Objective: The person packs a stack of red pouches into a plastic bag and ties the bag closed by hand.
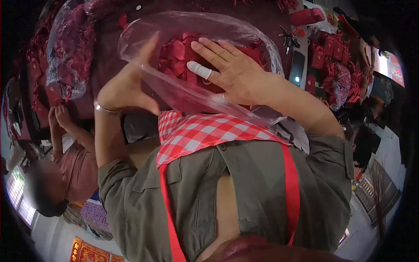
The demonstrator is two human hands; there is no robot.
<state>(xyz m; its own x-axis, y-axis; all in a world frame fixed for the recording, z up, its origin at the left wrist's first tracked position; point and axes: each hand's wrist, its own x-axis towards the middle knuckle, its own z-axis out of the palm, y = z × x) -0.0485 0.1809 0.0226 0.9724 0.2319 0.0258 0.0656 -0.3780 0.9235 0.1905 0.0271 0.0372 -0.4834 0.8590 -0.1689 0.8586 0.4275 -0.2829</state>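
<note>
A large clear plastic bag (196, 22) lies open on the dark red table, with red ribboned items (176, 52) inside it. My right hand (233, 72) rests flat over the red items at the bag's mouth, fingers spread, with a white covering on one finger. At the bag's left side is my left hand (131, 85), fingers and thumb wide apart; its fingertips are behind or inside the clear film. Below the bag hangs a red and white checked apron (209, 131).
Filled plastic bags (72, 52) lie at the left, near a co-worker's hands (60, 115). Keys (289, 38) and a phone (297, 67) lie right of the bag. More red packets (334, 48) are piled further right.
</note>
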